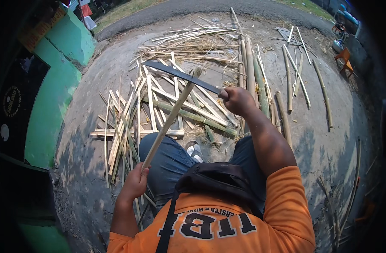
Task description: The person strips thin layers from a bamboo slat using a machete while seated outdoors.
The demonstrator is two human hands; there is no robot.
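Gripping a long bamboo strip (169, 120) near its lower end, the left hand (134, 183) holds it slanting up over the knees, fingers closed round it. The right hand (237, 101) is clenched on the handle of a dark machete (182, 76), whose blade seems to meet the strip's top end, though the contact is hard to judge. Split bamboo slats (138, 114) and whole bamboo poles (252, 71) litter the concrete ground (336, 139). A glancing blade could slide down toward the left hand, or the strip could twist and split crooked.
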